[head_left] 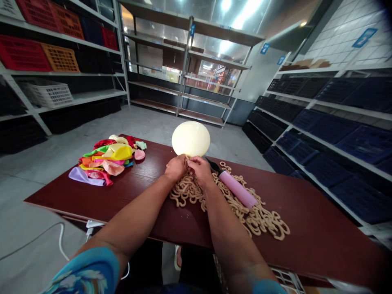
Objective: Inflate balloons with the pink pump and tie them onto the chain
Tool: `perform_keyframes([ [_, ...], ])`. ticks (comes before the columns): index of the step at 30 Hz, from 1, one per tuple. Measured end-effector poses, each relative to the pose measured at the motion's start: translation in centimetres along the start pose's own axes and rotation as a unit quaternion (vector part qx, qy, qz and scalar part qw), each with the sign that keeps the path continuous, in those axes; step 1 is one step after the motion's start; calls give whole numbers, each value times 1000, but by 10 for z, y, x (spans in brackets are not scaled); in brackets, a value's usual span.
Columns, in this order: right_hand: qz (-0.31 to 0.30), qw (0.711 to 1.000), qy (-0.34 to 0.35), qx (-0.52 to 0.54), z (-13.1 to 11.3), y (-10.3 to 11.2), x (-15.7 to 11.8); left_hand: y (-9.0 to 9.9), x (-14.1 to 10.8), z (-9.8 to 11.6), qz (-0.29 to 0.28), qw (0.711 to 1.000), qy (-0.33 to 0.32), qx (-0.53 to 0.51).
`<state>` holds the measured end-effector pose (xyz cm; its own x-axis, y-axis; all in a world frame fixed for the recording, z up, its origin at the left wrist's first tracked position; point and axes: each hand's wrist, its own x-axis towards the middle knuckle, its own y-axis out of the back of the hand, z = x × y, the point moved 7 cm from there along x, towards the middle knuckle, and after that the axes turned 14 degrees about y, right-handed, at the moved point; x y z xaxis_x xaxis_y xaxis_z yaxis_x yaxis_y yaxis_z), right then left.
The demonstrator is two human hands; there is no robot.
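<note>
A blown-up pale yellow balloon stands above the far edge of the dark red table, its lower end at my fingers. My left hand is closed around the balloon's neck. Close against it, my right hand pinches at the same spot, fingers together. The neck itself is mostly hidden by the fingers. Beneath and beside my hands lies a spread pile of tan, curved, rubbery-looking loops. On that pile, right of my right hand, rests a pink cylinder with a black end.
A heap of flat, uninflated balloons in many colours lies on the table's left part. Shelves with crates stand left, a mostly bare rack at the back, dark bins right. A white cable hangs at the lower left.
</note>
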<state>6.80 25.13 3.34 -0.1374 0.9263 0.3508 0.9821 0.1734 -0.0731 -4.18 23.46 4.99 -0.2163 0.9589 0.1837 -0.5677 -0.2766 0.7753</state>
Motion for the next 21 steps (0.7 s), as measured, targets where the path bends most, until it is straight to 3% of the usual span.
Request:
perform_keyframes([
  [5,4,999,18,-42,-2,2,2,-2,-1,2,-2,999,5,-36],
  [9,75,991,46,-102,-2,10,2,-9,2,1,-10,996,21,-82],
  [13,119,963,99,-218,-6,18,2,-17,5,-1,-34,991,9,-130],
  [17,128,953,117,-249,-8,20,1,-19,7,-3,-55,983,-12,-174],
  [21,80,953,162,-243,-15,12,1,-16,10,-11,-33,991,32,-123],
])
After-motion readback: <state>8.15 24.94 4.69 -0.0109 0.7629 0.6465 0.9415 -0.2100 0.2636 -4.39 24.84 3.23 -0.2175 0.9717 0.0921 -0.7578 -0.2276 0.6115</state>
